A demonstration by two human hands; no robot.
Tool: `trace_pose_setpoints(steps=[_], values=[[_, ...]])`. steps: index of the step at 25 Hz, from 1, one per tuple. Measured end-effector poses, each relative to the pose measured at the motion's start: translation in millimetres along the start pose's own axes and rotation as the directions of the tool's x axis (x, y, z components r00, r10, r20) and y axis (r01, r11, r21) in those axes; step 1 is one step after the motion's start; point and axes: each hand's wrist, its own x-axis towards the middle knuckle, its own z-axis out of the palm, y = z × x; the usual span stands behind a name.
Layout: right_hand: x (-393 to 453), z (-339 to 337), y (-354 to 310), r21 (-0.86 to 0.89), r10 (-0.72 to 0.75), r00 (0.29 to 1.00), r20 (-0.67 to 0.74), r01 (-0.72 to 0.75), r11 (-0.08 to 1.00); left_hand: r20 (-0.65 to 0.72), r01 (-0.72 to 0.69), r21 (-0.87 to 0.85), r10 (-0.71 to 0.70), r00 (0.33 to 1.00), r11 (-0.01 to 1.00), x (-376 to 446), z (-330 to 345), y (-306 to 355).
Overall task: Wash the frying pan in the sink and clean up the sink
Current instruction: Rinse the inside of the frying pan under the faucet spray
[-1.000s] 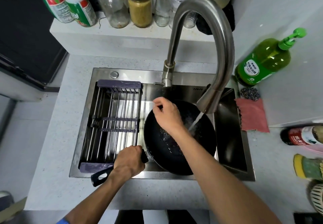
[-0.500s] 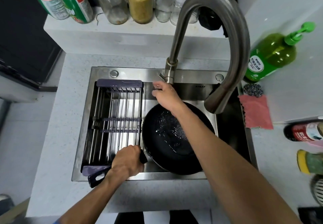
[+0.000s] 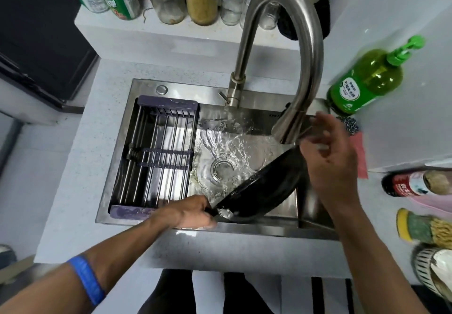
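Observation:
The black frying pan stands tilted steeply on its edge in the steel sink, its inside turned to the right. My left hand grips its handle at the sink's front rim. Water swirls over the sink floor around the drain. My right hand hovers beside the pan's upper rim and just right of the faucet head, fingers loosely spread and holding nothing. No water comes from the spout.
A purple-ended wire drain rack fills the sink's left half. A green dish-soap pump bottle, a steel scourer and a pink cloth lie at the right. Jars and bottles line the back ledge. More bottles sit far right.
The pan went from lying flat to tipped on edge, pouring its water into the sink. My right hand left the faucet lever and moved right, past the spout. The stream stopped.

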Motion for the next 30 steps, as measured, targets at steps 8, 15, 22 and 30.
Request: trace_pose_setpoints(steps=[8, 15, 22, 30], values=[[20, 16, -48, -0.057, -0.051, 0.972, 0.228, 0.066, 0.996, 0.027, -0.017, -0.194, 0.023, 0.999, 0.981, -9, 6, 6], [16, 129, -97, -0.026, -0.055, 0.724, 0.688, 0.101, 0.995, -0.143, -0.070, -0.077, 0.058, 0.988, 0.995, -16, 11, 10], [33, 33, 14, -0.726, 0.157, 0.967, 0.201, 0.040, 0.687, -0.512, -0.074, 0.234, 0.188, 0.838, 0.969, -32, 16, 19], [62, -87, 76, -0.674, 0.357, 0.933, -0.049, -0.295, 0.678, -0.524, 0.027, 0.601, 0.367, 0.769, 0.799, -56, -16, 85]])
